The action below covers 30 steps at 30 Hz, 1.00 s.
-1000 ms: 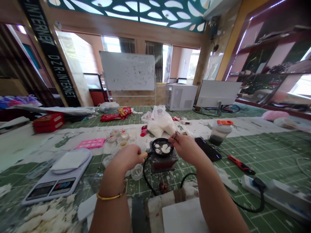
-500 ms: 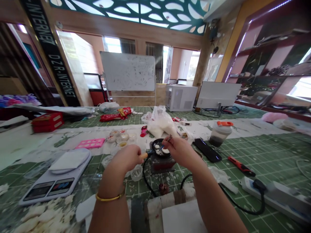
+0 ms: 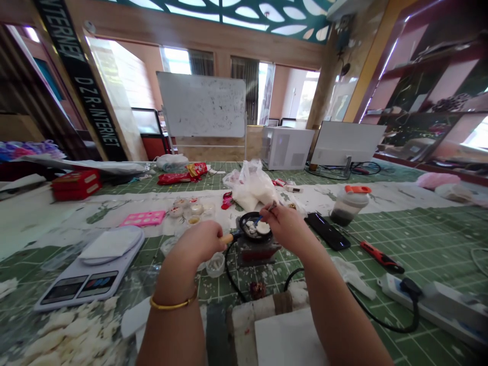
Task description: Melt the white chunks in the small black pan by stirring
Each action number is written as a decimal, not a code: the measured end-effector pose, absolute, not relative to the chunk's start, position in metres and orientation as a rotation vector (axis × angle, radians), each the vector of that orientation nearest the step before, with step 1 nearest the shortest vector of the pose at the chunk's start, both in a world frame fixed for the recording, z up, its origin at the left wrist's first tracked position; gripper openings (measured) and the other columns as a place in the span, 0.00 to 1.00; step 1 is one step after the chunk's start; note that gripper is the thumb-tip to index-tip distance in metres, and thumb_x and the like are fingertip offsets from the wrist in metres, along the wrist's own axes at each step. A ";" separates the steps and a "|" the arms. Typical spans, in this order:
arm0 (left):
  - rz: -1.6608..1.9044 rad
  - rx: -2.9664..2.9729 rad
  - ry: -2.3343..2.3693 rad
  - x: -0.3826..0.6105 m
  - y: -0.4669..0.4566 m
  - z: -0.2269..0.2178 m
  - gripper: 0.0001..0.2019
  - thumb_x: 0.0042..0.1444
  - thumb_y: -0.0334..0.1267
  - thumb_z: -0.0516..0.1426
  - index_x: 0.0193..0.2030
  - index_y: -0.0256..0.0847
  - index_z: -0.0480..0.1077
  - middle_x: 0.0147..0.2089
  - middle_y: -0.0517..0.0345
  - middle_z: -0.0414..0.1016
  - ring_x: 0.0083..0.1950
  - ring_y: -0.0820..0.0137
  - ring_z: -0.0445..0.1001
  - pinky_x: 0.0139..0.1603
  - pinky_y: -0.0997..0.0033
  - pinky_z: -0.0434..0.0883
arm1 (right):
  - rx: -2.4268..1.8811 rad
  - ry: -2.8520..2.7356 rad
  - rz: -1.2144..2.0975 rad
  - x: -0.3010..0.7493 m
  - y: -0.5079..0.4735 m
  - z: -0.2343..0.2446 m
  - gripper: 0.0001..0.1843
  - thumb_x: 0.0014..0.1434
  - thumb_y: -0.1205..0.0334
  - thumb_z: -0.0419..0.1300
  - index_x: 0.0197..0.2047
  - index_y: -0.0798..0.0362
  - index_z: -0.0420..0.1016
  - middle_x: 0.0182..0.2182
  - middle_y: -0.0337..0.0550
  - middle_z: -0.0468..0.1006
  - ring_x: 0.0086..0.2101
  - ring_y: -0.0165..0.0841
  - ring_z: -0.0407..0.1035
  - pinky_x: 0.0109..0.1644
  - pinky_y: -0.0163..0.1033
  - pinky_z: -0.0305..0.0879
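A small black frying pan (image 3: 244, 219) rests on a compact electric heater (image 3: 257, 253) at the middle of the table. White lumps (image 3: 250, 226) and a round white piece (image 3: 263, 227) lie in the pan. My left hand (image 3: 201, 243) is closed around the pan's wooden-coloured handle (image 3: 227, 238). Over the pan's right edge, my right hand (image 3: 284, 221) pinches a thin blue stirring tool (image 3: 258, 219) whose lower end reaches among the white lumps. The exact kind of tool is too small to make out.
Left of the pan stand clear cups (image 3: 215, 265), a pink mould (image 3: 143, 218) and a kitchen scale (image 3: 91, 272). A bag of white material (image 3: 254, 188) sits behind. To the right lie a phone (image 3: 328, 231), a screwdriver (image 3: 382, 256), a lidded cup (image 3: 348, 204) and a power strip (image 3: 434, 307).
My right hand has moved slightly up and right, so more of the round white piece shows. My left hand stays on the pan handle. The view has shifted slightly.
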<state>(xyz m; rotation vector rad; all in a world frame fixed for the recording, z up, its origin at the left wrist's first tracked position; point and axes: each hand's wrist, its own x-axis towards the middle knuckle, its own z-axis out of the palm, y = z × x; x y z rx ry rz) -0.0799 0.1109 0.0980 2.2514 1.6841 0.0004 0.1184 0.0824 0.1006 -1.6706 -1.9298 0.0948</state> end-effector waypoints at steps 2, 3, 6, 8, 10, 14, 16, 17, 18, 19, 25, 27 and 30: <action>0.000 2.248 1.688 -0.080 0.112 0.097 0.10 0.44 0.42 0.54 0.31 0.41 0.73 0.27 0.57 0.73 0.26 0.71 0.67 0.23 0.73 0.54 | -1.657 -1.890 0.070 0.119 0.087 0.097 0.14 0.61 0.58 0.46 0.35 0.53 0.71 0.31 0.43 0.77 0.34 0.32 0.69 0.35 0.33 0.56; 0.002 2.248 1.690 -0.081 0.113 0.096 0.10 0.44 0.42 0.55 0.31 0.42 0.73 0.27 0.57 0.73 0.26 0.70 0.68 0.23 0.73 0.55 | -1.659 -1.893 0.067 0.119 0.089 0.095 0.14 0.61 0.59 0.46 0.35 0.53 0.71 0.31 0.43 0.77 0.34 0.32 0.69 0.36 0.33 0.56; 0.007 2.253 1.688 -0.081 0.115 0.094 0.10 0.43 0.41 0.55 0.32 0.42 0.73 0.29 0.56 0.74 0.28 0.69 0.69 0.24 0.73 0.56 | -1.703 -1.948 0.070 0.119 0.092 0.095 0.13 0.60 0.61 0.47 0.33 0.54 0.71 0.31 0.44 0.77 0.34 0.33 0.69 0.36 0.34 0.55; 0.011 2.248 1.683 -0.081 0.115 0.095 0.10 0.43 0.40 0.55 0.33 0.42 0.73 0.29 0.56 0.74 0.28 0.70 0.70 0.24 0.74 0.56 | -1.765 -1.921 0.048 0.121 0.088 0.099 0.13 0.60 0.61 0.47 0.32 0.53 0.72 0.31 0.45 0.77 0.33 0.34 0.69 0.35 0.34 0.55; 0.007 2.239 1.683 -0.080 0.114 0.096 0.10 0.43 0.40 0.55 0.33 0.42 0.74 0.28 0.57 0.74 0.27 0.70 0.69 0.23 0.74 0.55 | -1.815 -1.849 0.009 0.125 0.082 0.105 0.14 0.60 0.59 0.47 0.32 0.53 0.72 0.31 0.45 0.77 0.33 0.34 0.69 0.35 0.35 0.55; -0.014 2.245 1.681 -0.080 0.111 0.099 0.10 0.45 0.40 0.54 0.31 0.41 0.74 0.26 0.57 0.73 0.24 0.72 0.66 0.23 0.73 0.54 | -1.853 -1.856 0.000 0.130 0.073 0.112 0.14 0.60 0.59 0.47 0.32 0.53 0.71 0.31 0.45 0.77 0.33 0.34 0.69 0.36 0.35 0.55; -0.018 2.246 1.677 -0.080 0.110 0.099 0.10 0.45 0.40 0.54 0.30 0.40 0.74 0.25 0.58 0.72 0.24 0.72 0.66 0.23 0.73 0.54 | -1.869 -1.907 0.018 0.130 0.073 0.111 0.15 0.60 0.59 0.46 0.31 0.53 0.71 0.31 0.46 0.76 0.33 0.35 0.68 0.36 0.36 0.55; -0.016 2.243 1.677 -0.080 0.111 0.099 0.10 0.45 0.40 0.54 0.30 0.40 0.74 0.25 0.58 0.72 0.24 0.72 0.65 0.23 0.73 0.54 | -1.873 -1.926 0.018 0.129 0.074 0.110 0.15 0.60 0.59 0.46 0.31 0.53 0.71 0.31 0.46 0.76 0.33 0.35 0.68 0.36 0.36 0.55; -0.015 2.239 1.676 -0.080 0.111 0.099 0.10 0.44 0.39 0.54 0.30 0.40 0.74 0.25 0.58 0.72 0.24 0.72 0.65 0.23 0.73 0.54 | -1.871 -1.939 0.016 0.129 0.075 0.108 0.15 0.60 0.58 0.46 0.30 0.53 0.71 0.30 0.47 0.76 0.33 0.35 0.68 0.36 0.36 0.55; -0.013 2.237 1.675 -0.080 0.111 0.098 0.09 0.44 0.39 0.54 0.30 0.40 0.74 0.25 0.58 0.72 0.24 0.72 0.65 0.22 0.73 0.54 | -1.861 -1.949 0.015 0.128 0.077 0.107 0.16 0.60 0.58 0.46 0.30 0.53 0.71 0.30 0.47 0.76 0.33 0.35 0.68 0.36 0.36 0.55; -0.008 2.254 1.672 -0.079 0.111 0.098 0.09 0.44 0.40 0.55 0.29 0.40 0.72 0.24 0.59 0.70 0.23 0.73 0.64 0.22 0.73 0.53 | -1.814 -1.990 -0.014 0.126 0.081 0.102 0.16 0.61 0.58 0.45 0.32 0.54 0.71 0.29 0.47 0.76 0.32 0.35 0.68 0.32 0.35 0.54; -0.016 2.234 1.683 -0.078 0.111 0.099 0.09 0.44 0.41 0.54 0.28 0.40 0.72 0.23 0.60 0.69 0.22 0.74 0.63 0.21 0.73 0.53 | -1.825 -1.992 -0.012 0.126 0.079 0.103 0.15 0.60 0.58 0.46 0.32 0.54 0.71 0.29 0.47 0.76 0.31 0.35 0.68 0.32 0.36 0.53; -0.021 2.246 1.693 -0.077 0.110 0.100 0.09 0.44 0.42 0.54 0.27 0.40 0.71 0.22 0.59 0.68 0.22 0.73 0.63 0.21 0.73 0.53 | -1.743 -2.022 0.057 0.125 0.078 0.103 0.13 0.60 0.58 0.47 0.34 0.52 0.71 0.29 0.43 0.76 0.32 0.33 0.68 0.33 0.35 0.54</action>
